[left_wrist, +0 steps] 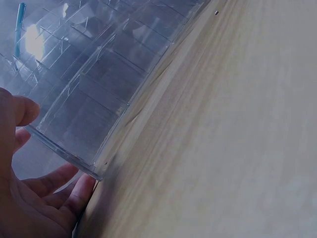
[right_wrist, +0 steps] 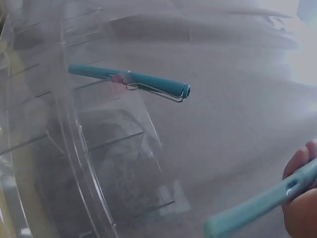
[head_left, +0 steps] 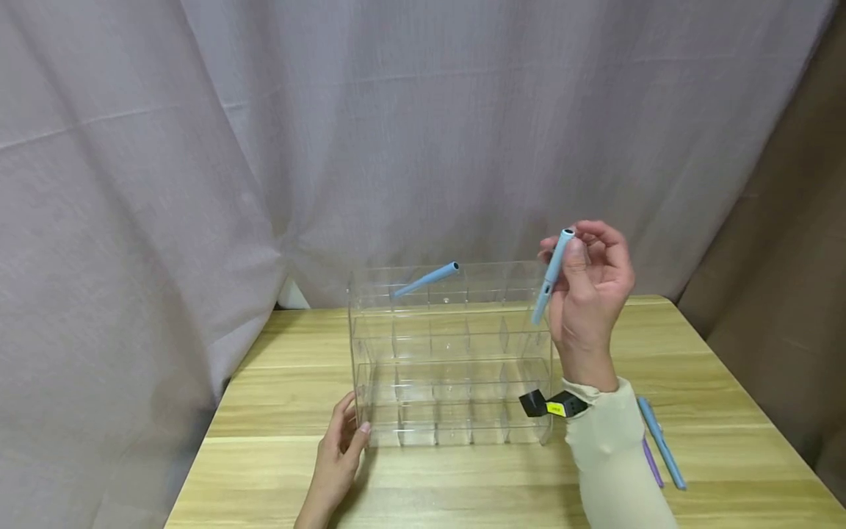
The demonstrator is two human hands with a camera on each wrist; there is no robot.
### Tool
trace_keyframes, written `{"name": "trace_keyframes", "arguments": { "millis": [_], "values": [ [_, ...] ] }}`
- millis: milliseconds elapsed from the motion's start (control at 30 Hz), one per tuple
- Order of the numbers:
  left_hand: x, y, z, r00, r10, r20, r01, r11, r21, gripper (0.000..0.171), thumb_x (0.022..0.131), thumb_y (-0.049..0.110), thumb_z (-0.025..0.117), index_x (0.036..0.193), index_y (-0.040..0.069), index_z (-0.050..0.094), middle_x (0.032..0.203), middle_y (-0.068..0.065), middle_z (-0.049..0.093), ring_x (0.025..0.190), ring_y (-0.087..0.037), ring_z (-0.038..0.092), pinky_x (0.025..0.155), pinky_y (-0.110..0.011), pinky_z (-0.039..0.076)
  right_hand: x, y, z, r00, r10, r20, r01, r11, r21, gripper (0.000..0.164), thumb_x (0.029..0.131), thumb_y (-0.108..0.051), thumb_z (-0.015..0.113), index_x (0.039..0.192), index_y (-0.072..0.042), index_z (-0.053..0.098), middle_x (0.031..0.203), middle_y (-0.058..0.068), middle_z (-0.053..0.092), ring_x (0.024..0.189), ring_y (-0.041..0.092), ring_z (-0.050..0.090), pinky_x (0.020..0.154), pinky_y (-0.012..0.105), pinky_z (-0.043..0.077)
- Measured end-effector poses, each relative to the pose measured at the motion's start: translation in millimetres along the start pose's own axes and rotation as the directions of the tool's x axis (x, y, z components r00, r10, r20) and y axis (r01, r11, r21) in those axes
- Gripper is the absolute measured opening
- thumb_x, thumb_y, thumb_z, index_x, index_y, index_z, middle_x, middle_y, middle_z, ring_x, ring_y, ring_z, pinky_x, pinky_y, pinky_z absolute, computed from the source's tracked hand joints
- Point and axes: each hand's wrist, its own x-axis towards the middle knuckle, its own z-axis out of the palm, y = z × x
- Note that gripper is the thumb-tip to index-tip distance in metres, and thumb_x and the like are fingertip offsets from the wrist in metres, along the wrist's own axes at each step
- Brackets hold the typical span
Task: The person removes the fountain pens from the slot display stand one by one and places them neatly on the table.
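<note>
A clear plastic compartment rack (head_left: 449, 397) with several tiers stands on the table. At its lower left corner my left hand (head_left: 338, 448) grips the side edge, thumb at the front and fingers along the side, as the left wrist view also shows. Up beside the rack's top right, my right hand (head_left: 591, 283) pinches a light blue pen (head_left: 552, 278) between thumb and fingers, its black-ended cap upward. Another blue pen (head_left: 426, 279) leans in the top tier, left of the middle; its metal clip shows on this pen (right_wrist: 153, 85) in the right wrist view.
Right of my right sleeve, a blue pen (head_left: 663, 444) and a purple pen (head_left: 652, 463) lie on the wooden table (head_left: 740, 397), the purple one partly hidden by the sleeve. A grey curtain (head_left: 423, 132) hangs behind the table.
</note>
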Motion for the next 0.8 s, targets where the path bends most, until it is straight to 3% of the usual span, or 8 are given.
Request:
{"name": "trace_keyframes", "arguments": {
  "millis": [167,400,567,800],
  "values": [
    [-1.1,0.5,-1.7,1.0,-0.006,-0.004,0.006,1.0,0.009,0.056,0.108,0.017,0.065,0.159,0.029,0.047,0.145,-0.023,0.067,0.118,-0.035,0.075,0.087,-0.026,0.059,-4.5,-1.5,-4.4,0.996,0.075,-0.058,-0.085,0.979,-0.184,0.028,0.099,0.001,0.072,0.12,0.019,0.067,0.093,0.013,0.071,0.078,0.018,0.076,0.068,0.023,0.062],
    [-3.2,0.5,-2.4,1.0,-0.004,-0.005,0.004,1.0,0.01,0.056,0.108,0.016,0.065,0.16,0.028,0.046,0.145,-0.023,0.067,0.123,-0.04,0.073,0.09,-0.026,0.058,-12.9,-7.8,-18.4,0.98,0.181,-0.078,-0.197,0.868,-0.456,0.04,0.09,0.009,0.08,0.129,0.006,0.074,0.108,0.004,0.071,0.089,0.01,0.074,0.081,0.019,0.063],
    [-3.2,1.4,-2.1,1.0,-0.001,-0.003,0.001,1.0,0.006,0.056,0.108,0.016,0.064,0.16,0.026,0.046,0.145,-0.024,0.066,0.126,-0.042,0.072,0.09,-0.025,0.058,-16.3,-14.2,-36.0,0.973,0.204,-0.105,-0.227,0.81,-0.54,0.041,0.09,0.008,0.08,0.131,0.001,0.074,0.11,0.006,0.071,0.09,0.009,0.078,0.083,0.02,0.063],
    [-4.0,2.0,-1.5,1.0,-0.008,0.003,0.008,1.0,0.002,0.056,0.108,0.015,0.064,0.16,0.027,0.046,0.145,-0.025,0.066,0.127,-0.042,0.071,0.089,-0.025,0.058,-23.8,-27.5,-84.2,0.948,0.234,-0.218,-0.318,0.624,-0.714,0.036,0.09,-0.001,0.084,0.125,-0.003,0.076,0.107,-0.006,0.074,0.09,0.005,0.073,0.071,0.015,0.061]
  ]
}}
